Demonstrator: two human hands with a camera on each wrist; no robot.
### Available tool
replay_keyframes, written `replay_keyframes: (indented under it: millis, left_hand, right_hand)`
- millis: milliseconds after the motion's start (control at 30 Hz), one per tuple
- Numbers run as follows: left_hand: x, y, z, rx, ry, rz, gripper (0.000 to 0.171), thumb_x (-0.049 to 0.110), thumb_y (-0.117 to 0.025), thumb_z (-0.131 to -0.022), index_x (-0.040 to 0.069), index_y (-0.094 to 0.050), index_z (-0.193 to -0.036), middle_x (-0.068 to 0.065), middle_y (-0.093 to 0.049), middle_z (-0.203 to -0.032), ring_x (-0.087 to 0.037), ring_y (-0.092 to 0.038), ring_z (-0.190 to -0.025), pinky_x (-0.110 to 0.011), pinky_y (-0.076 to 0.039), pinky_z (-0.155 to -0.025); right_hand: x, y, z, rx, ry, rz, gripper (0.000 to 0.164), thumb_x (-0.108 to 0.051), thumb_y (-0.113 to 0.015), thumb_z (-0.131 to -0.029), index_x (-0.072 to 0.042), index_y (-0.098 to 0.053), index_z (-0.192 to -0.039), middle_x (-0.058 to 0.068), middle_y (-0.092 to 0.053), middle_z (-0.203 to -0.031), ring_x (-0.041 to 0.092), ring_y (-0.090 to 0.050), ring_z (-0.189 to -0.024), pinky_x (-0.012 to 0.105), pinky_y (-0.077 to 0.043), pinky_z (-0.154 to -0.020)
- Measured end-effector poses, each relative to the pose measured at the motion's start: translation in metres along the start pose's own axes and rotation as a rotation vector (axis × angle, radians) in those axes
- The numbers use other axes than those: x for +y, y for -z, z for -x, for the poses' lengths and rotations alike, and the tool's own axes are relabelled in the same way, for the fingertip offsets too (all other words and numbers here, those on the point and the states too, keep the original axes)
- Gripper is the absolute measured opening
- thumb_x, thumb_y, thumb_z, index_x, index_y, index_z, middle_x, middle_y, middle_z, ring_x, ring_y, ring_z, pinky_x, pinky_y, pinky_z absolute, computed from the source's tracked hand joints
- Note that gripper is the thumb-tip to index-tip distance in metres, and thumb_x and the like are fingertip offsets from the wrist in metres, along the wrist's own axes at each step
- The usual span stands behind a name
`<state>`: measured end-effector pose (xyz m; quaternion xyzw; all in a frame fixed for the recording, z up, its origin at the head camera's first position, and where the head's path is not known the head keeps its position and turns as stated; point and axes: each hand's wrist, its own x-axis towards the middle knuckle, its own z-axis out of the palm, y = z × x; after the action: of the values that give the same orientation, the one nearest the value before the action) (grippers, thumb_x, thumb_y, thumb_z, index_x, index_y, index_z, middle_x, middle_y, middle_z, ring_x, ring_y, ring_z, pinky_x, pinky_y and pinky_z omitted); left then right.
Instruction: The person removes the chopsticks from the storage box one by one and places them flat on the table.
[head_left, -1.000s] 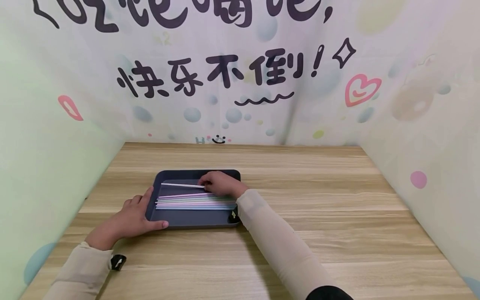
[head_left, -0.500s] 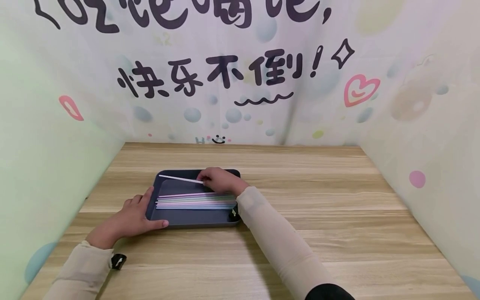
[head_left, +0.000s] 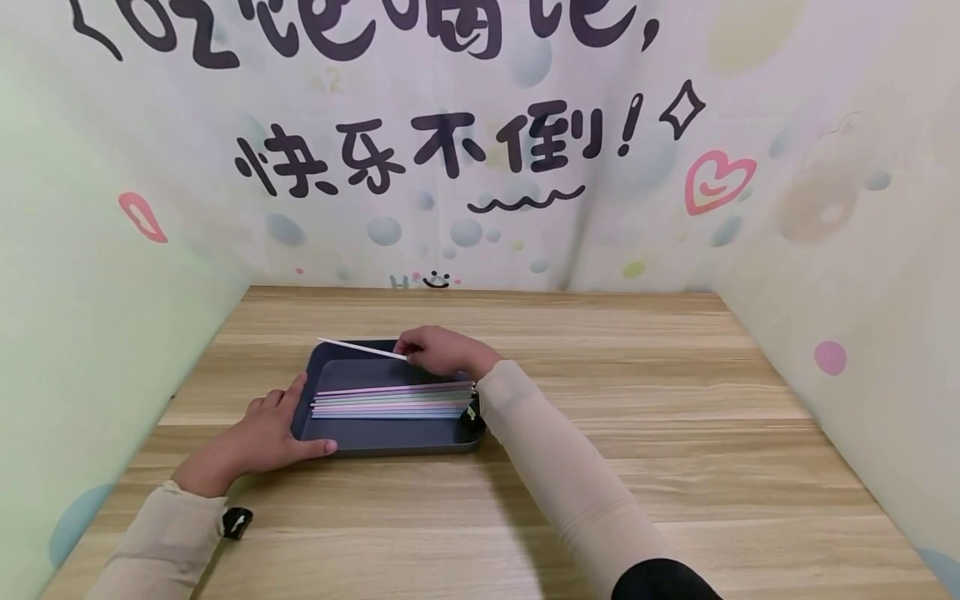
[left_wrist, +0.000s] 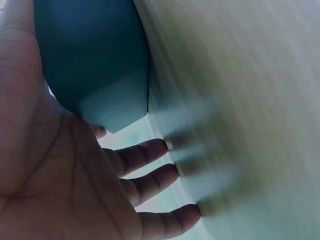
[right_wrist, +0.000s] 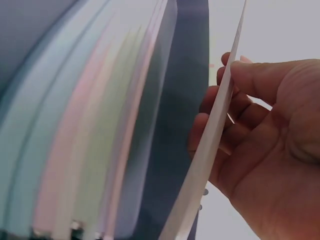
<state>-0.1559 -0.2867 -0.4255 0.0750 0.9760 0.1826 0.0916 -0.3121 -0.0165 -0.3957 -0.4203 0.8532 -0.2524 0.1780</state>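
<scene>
In the head view my right hand (head_left: pixel 444 350) pinches a white chopstick (head_left: pixel 360 347) between thumb and fingers, above the far side of a dark tray (head_left: pixel 390 435). The chopstick slants, its left end by the tray's far left corner. Several pastel chopsticks (head_left: pixel 390 402) lie side by side in the tray, pink, green and blue among them. The right wrist view shows the white chopstick (right_wrist: pixel 212 125) apart from that row. My left hand (head_left: pixel 262 433) rests against the tray's left end, thumb by the near rim. In the left wrist view its other fingertips (left_wrist: pixel 189 216) touch the table.
The wooden table (head_left: pixel 645 417) extends around the tray, mostly to the right and in front. A printed cloth (head_left: pixel 637 242) hangs along the back edge, with pale walls at both sides. A dark strap piece (head_left: pixel 237 523) sits at the left sleeve.
My right hand has lifted the white chopstick up and away from the tray floor, toward the far rim. The left hand and tray have stayed in place.
</scene>
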Motion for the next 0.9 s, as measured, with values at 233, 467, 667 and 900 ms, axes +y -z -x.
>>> replay_keyframes:
  millis: [233, 467, 667, 900]
  left_hand:
    - [-0.003, -0.001, 0.0, 0.0, -0.007, 0.004, 0.127, 0.069, -0.07, -0.078, -0.01, -0.007, -0.153, -0.047, -0.03, -0.137, -0.065, -0.03, -0.122, -0.07, -0.036, -0.093]
    - [-0.001, 0.0, 0.0, -0.007, 0.004, 0.019, 0.127, 0.071, -0.069, -0.077, -0.008, -0.006, -0.154, -0.046, -0.029, -0.138, -0.064, -0.029, -0.124, -0.07, -0.036, -0.093]
    - [-0.001, -0.001, -0.001, -0.009, 0.009, 0.018, 0.129, 0.073, -0.068, -0.076, -0.008, -0.006, -0.154, -0.046, -0.028, -0.139, -0.064, -0.028, -0.125, -0.07, -0.036, -0.094]
    - [-0.001, 0.001, 0.0, -0.005, 0.006, 0.009, 0.127, 0.07, -0.071, -0.077, -0.008, -0.006, -0.154, -0.046, -0.03, -0.138, -0.065, -0.03, -0.123, -0.069, -0.037, -0.092]
  right_hand:
    - [-0.003, 0.007, 0.001, -0.047, -0.012, -0.021, 0.021, -0.004, -0.05, -0.103, -0.003, -0.066, -0.116, 0.01, -0.065, -0.105, 0.015, -0.054, -0.085, 0.027, -0.044, -0.077]
    - [-0.005, 0.012, 0.005, -0.082, -0.046, -0.112, 0.023, -0.004, -0.046, -0.104, 0.0, -0.064, -0.118, 0.013, -0.062, -0.097, 0.019, -0.055, -0.079, 0.028, -0.047, -0.069]
    - [-0.004, 0.018, 0.006, -0.092, -0.055, -0.21, 0.024, -0.002, -0.045, -0.103, 0.001, -0.063, -0.119, 0.013, -0.06, -0.091, 0.024, -0.058, -0.077, 0.033, -0.051, -0.068]
    - [-0.004, 0.025, 0.008, -0.103, -0.038, -0.232, 0.025, -0.002, -0.044, -0.104, 0.0, -0.061, -0.122, 0.023, -0.062, -0.1, 0.026, -0.06, -0.078, 0.035, -0.053, -0.07]
